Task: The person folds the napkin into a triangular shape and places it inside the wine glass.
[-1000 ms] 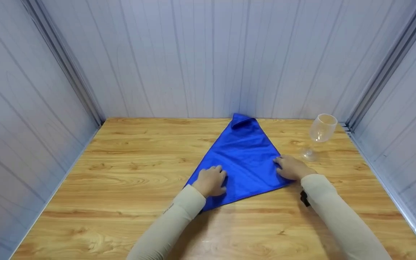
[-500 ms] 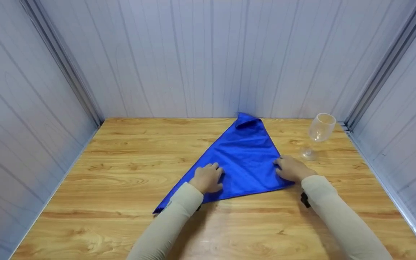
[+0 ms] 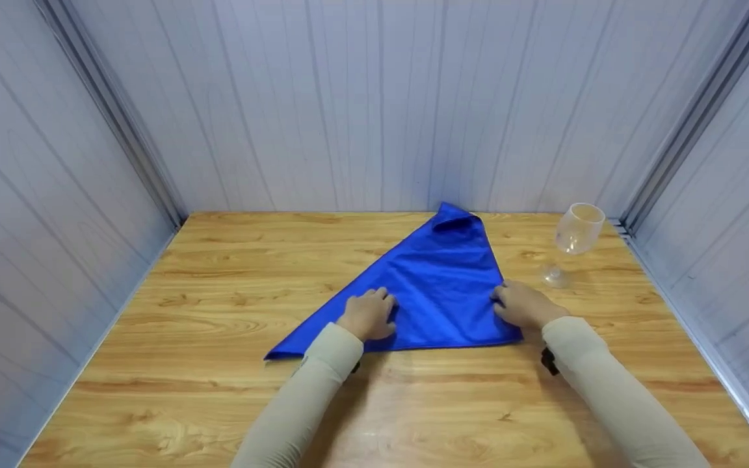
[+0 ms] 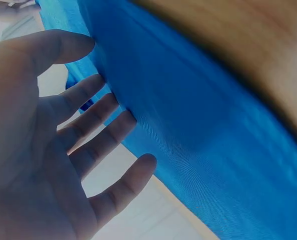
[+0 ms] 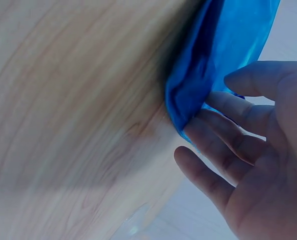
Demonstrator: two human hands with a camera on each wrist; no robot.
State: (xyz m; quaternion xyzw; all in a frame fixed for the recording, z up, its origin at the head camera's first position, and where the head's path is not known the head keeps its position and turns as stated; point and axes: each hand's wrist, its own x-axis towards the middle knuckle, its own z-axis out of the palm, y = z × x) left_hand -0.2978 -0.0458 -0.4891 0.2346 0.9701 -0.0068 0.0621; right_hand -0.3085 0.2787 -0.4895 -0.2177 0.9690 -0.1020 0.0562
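Note:
A blue cloth lies folded into a rough triangle on the wooden table, its far tip curled over near the back wall. My left hand rests on its left part; in the left wrist view the fingers are spread and fairly straight, tips against the fabric. At the cloth's right edge is my right hand. The right wrist view shows its fingertips touching the edge, fingers extended and thumb apart from them. Past the left forearm, a long pointed corner of the cloth reaches out to the left.
A clear wine glass stands upright at the back right, beyond the right hand. White panel walls enclose the wooden table at the back and on both sides.
The cloth has turned clockwise: its far tip has shifted right, and its left corner has come out from under the left forearm. The left hand has moved slightly left and away; the right hand barely moved.

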